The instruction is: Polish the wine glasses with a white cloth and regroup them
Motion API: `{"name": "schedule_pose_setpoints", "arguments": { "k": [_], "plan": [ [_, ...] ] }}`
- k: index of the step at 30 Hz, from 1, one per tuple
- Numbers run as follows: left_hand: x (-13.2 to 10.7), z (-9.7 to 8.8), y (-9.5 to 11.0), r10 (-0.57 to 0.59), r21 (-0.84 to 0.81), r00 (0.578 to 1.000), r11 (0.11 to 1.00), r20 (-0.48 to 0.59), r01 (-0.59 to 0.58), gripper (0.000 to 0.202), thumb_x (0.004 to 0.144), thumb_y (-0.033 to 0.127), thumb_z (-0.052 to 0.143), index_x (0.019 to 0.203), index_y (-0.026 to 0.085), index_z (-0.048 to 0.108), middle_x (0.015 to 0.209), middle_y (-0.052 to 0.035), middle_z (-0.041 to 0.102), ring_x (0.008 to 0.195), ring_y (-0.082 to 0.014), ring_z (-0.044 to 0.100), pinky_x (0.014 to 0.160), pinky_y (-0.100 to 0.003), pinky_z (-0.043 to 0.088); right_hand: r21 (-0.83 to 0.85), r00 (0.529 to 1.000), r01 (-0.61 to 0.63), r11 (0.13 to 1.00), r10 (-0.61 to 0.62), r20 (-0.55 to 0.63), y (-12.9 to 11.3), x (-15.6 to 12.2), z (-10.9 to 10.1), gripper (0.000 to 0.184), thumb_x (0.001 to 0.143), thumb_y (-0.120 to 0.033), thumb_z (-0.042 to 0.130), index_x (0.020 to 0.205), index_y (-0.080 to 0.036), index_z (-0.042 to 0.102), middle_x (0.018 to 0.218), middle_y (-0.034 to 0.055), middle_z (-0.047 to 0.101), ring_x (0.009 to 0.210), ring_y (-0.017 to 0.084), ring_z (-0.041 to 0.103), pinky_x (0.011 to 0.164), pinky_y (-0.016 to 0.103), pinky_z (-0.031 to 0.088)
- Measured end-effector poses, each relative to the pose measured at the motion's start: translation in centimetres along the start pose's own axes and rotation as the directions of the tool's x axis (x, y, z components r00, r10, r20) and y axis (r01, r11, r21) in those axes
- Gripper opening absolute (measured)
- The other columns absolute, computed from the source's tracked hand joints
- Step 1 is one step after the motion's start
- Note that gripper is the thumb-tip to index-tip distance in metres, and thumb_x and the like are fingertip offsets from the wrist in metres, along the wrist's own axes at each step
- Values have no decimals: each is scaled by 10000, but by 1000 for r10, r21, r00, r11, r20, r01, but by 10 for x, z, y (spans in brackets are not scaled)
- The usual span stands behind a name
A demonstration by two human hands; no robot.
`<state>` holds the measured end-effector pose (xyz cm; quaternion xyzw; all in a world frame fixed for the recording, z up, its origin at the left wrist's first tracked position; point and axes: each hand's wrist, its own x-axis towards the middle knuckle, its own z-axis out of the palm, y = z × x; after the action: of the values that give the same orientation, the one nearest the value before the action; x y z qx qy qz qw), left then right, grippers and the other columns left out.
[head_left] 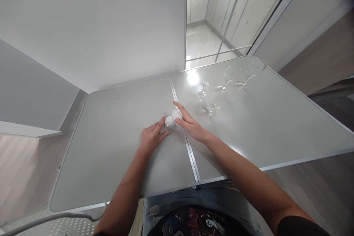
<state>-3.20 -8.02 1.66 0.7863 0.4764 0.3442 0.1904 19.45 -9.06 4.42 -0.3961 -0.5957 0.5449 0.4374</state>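
Observation:
A small white cup-like object (171,121) lies on its side near the middle seam of the grey folding table (110,136). My left hand (151,137) touches its left end with thumb and fingertips. From the right, my right hand (190,123) rests on it with fingers stretched over the top. Both hands hold the object between them on the tabletop.
Several clear stemmed glasses (218,90) stand at the far right part of the table, beyond my right hand. A white wall panel (96,25) rises behind the table. A white cable (55,217) runs along the near left edge.

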Motion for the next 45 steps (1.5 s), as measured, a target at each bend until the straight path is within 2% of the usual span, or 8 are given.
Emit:
{"name": "schedule_pose_setpoints", "arguments": {
  "k": [3, 8, 14, 24, 30, 33, 41, 45],
  "plan": [
    [3, -6, 8, -121, -317, 956, 926, 267, 206, 635, 731, 572, 807, 1236, 197, 719, 661, 7, 634, 526, -110, 495, 538, -239, 418, -84, 987, 122, 989, -112, 116, -2, -4, -4, 661, 1033, -466, 412, 1620, -268, 182, 1317, 63, 614, 1165, 236, 586, 1135, 464, 393],
    [7, -15, 9, 8, -497, 619, 604, 786, 623, 662, 777, 756, 638, 875, 110, 743, 683, -86, 658, 387, -71, 357, 391, -261, 272, -201, 853, 438, 876, -335, 399, 1, -6, -21, 645, 1009, -429, 412, 1602, -228, 259, 1097, 72, 673, 1034, 257, 598, 1055, 463, 444],
    [5, 2, 7, -139, -279, 974, 942, 180, 186, 591, 775, 559, 776, 1256, 223, 706, 667, -1, 648, 533, -112, 511, 543, -232, 410, -281, 951, 294, 913, -250, 183, 9, 1, -20, 627, 964, -276, 437, 1578, -258, 314, 1072, 45, 654, 991, 227, 593, 1083, 460, 404],
    [4, 3, 12, -101, -62, 982, 992, 163, 112, 571, 794, 523, 771, 1266, 208, 704, 792, -50, 729, 608, -135, 579, 583, -229, 406, 49, 995, -90, 995, 92, -35, 8, 3, -10, 613, 895, -285, 500, 1505, -328, 446, 1435, 15, 533, 1266, 250, 498, 1110, 404, 382],
    [13, -20, 10, -72, -435, 531, 489, 844, 756, 559, 815, 655, 675, 841, 97, 687, 731, -88, 686, 409, -44, 351, 389, -209, 265, 47, 943, 75, 996, -86, 323, -1, -3, -15, 677, 899, -319, 446, 1565, -231, 356, 1140, 52, 686, 1038, 260, 603, 1006, 430, 446],
    [14, -21, 5, -12, -420, 447, 323, 894, 848, 578, 801, 686, 666, 835, 108, 660, 753, -95, 689, 387, -25, 299, 354, -200, 221, -41, 897, 306, 951, -274, 346, 8, -2, -19, 615, 904, -341, 441, 1505, -209, 455, 1084, 71, 681, 1030, 267, 588, 968, 425, 459],
    [6, -2, 10, -153, -234, 940, 945, 306, 230, 585, 781, 601, 751, 1196, 190, 725, 743, -22, 690, 551, -105, 523, 550, -225, 398, -103, 980, 176, 979, -164, 113, 13, 3, -13, 620, 887, -177, 414, 1497, -269, 473, 1171, 39, 673, 1071, 231, 590, 1022, 419, 451],
    [0, 12, -7, 39, 151, 998, 988, 51, -47, 528, 846, 532, 724, 1281, 235, 700, 746, -51, 718, 619, -139, 600, 579, -231, 373, 87, 993, -15, 996, 25, -119, 16, 8, -6, 628, 860, -217, 501, 1479, -323, 492, 1378, 8, 589, 1207, 237, 552, 1051, 406, 461]
  ]
}}
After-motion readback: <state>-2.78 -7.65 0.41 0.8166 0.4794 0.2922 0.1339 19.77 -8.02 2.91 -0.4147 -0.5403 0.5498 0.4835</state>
